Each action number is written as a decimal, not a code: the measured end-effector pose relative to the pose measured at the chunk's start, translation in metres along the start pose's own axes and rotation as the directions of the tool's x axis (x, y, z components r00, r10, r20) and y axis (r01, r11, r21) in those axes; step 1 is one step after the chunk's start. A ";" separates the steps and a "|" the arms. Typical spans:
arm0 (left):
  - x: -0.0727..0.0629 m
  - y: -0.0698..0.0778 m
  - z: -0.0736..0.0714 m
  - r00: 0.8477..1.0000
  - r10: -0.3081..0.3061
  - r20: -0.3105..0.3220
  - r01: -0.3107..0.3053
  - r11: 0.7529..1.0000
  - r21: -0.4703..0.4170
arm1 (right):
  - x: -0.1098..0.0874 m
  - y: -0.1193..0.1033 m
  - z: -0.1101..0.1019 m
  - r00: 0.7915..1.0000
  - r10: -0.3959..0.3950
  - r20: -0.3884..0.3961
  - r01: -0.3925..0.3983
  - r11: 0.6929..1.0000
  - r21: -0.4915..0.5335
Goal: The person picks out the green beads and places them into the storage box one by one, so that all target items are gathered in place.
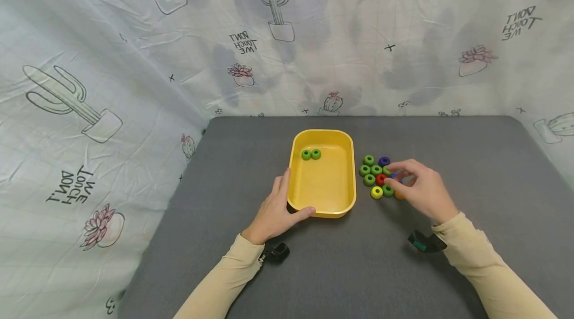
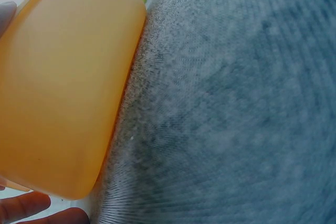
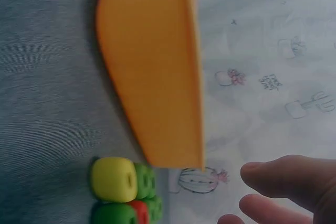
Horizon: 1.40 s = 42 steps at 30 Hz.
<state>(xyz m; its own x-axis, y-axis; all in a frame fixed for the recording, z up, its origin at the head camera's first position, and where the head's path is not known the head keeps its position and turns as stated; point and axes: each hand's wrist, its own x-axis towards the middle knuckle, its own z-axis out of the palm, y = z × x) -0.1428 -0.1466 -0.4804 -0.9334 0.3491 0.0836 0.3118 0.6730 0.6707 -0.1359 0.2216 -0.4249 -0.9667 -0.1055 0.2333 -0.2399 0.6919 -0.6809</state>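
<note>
In the head view a yellow tray [image 1: 321, 182] stands on the grey table, with two green beads [image 1: 311, 154] at its far left. My left hand [image 1: 279, 209] holds the tray's near left corner, fingers along the left side and thumb over the near rim. The left wrist view shows the tray's outer wall [image 2: 68, 87] close up. Over a cluster of beads right of the tray hovers my right hand [image 1: 419, 184], thumb and fingers apart, nothing visible between them. Beneath it lie a red bead [image 1: 380, 179], a yellow bead [image 1: 376, 192], a partly hidden orange bead [image 1: 398, 195] and several green beads [image 1: 369, 180].
A dark blue bead [image 1: 384, 161] lies at the cluster's far edge; another blue bead is mostly hidden by the right fingers. The grey table [image 1: 251, 149] ends at a cactus-print cloth [image 1: 314, 79], which hangs behind and along the left.
</note>
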 end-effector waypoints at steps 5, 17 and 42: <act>0.000 0.000 0.001 1.000 0.008 -0.011 -0.009 1.000 0.000 | -0.004 0.011 0.005 0.999 -0.043 -0.004 0.043 0.999 -0.030; 0.001 0.002 -0.002 1.000 0.012 -0.011 -0.012 1.000 0.017 | -0.003 0.025 0.018 0.982 -0.189 -0.024 0.185 0.975 -0.121; -0.002 0.000 0.002 1.000 -0.008 -0.006 0.008 1.000 -0.021 | -0.006 0.035 0.024 0.974 -0.214 0.072 0.222 0.963 -0.152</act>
<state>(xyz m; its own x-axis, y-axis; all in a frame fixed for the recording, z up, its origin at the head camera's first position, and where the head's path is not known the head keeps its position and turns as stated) -0.1406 -0.1467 -0.4820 -0.9370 0.3394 0.0825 0.3002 0.6618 0.6869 -0.1410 0.2292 -0.4666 -0.8970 -0.3018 0.3229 -0.4323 0.7517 -0.4981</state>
